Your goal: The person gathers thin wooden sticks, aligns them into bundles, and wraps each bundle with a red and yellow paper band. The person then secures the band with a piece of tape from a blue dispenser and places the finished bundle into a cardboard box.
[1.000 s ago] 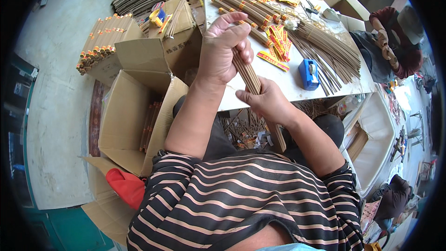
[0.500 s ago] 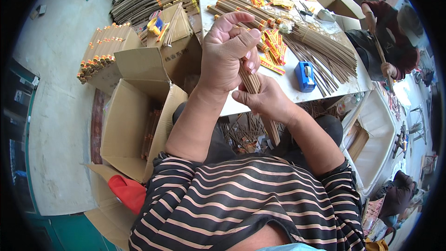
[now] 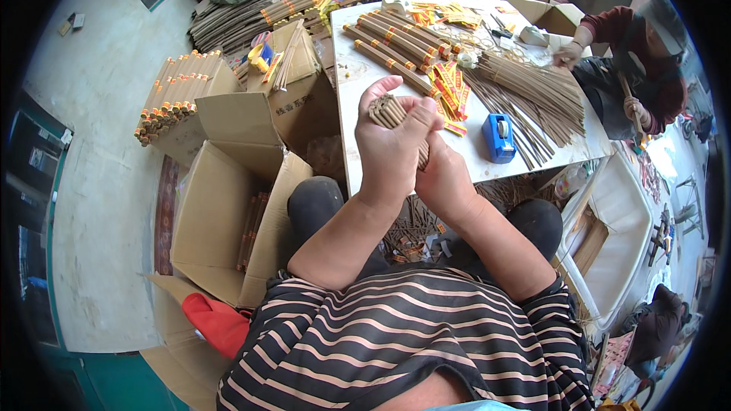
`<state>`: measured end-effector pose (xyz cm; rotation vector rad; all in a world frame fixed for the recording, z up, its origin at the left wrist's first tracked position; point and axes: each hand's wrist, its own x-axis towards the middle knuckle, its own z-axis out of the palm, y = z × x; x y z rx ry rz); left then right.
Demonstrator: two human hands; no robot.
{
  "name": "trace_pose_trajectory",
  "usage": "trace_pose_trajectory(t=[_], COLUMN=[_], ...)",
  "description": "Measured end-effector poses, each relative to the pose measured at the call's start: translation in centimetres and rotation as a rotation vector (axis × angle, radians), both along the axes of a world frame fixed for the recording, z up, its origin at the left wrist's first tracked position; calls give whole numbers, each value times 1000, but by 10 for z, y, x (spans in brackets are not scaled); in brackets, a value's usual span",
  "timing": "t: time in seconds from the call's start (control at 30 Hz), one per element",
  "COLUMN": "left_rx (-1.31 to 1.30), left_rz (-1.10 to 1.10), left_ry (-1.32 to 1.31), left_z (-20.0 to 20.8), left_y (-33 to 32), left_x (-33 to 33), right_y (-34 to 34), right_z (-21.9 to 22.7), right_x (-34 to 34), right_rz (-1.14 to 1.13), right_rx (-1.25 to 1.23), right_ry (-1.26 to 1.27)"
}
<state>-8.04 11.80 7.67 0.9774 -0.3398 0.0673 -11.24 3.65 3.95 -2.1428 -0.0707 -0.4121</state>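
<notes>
Both my hands grip one bundle of thin brown incense sticks (image 3: 386,111). My left hand (image 3: 387,156) wraps round its upper part, and the cut ends show above the palm. Closed just below and to the right is my right hand (image 3: 445,179), with its thumb side against the left; it hides the lower part of the bundle. Beyond them on the white table (image 3: 476,171) lie banded incense bundles (image 3: 396,44), yellow-and-red paper labels (image 3: 454,90) and a pile of loose incense sticks (image 3: 533,90). A blue tape dispenser (image 3: 499,139) stands right of my hands.
An open cardboard box (image 3: 217,217) holding bundles stands to my left, and more bundles are stacked on another box (image 3: 179,95) behind it. At the far right a co-worker (image 3: 647,61) holds a stick-like tool and reaches to the table. A white tub (image 3: 620,228) is nearer.
My hands have come lower and closer together. The bundle's end now shows above my left hand, and its lower end no longer shows below my right. The co-worker's hand has reached the table.
</notes>
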Motion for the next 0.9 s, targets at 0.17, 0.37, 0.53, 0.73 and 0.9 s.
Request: trace_pose_trajectory(t=[0.17,0.37,0.53,0.73,0.9], left_rx=[-129,232,372,460,475], left_rz=[-310,62,310,487,387], left_ry=[94,-266,-582,-560,-419], left_z=[13,60,83,32,27], left_y=[9,-4,-22,-32,-32], left_x=[5,15,32,69,72], right_y=[-4,7,-11,-11,-12], right_z=[-16,27,39,-11,-12], right_x=[1,16,58,84,87], right_rz=[230,62,33,46,98], right_rx=[330,265,85,111,188], right_ry=[-48,-318,-560,-411,-442])
